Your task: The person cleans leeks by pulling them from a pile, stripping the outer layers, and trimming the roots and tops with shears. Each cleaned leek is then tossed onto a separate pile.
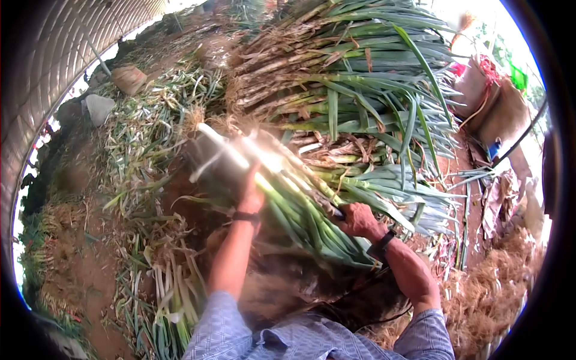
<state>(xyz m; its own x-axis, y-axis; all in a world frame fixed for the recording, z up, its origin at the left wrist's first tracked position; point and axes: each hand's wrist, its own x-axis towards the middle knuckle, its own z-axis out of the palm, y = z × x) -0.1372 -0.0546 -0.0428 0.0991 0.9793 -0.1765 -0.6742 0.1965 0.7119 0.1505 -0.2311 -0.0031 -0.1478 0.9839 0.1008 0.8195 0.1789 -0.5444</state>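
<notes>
My left hand [251, 193] is closed around the pale stalks of several long green onions [288, 210], held slantwise in front of me. Their white root ends [225, 144] point up and left, blurred and bright. Green leaves trail down right, below my right hand [358, 221]. That hand is a closed fist beside the leaves, with a small dark piece [336, 212] showing at its thumb side. What it grips is mostly hidden. An unpeeled brownish stalk [300, 168] runs from the upper left towards this fist.
A large pile of unpeeled green onions [354, 78] lies ahead. Peeled leaf scraps [156, 126] cover the ground at left, with cleaner onions [174, 294] near my left elbow. Brown fibrous roots [486, 288] heap at lower right. Sacks [498, 108] stand at the right.
</notes>
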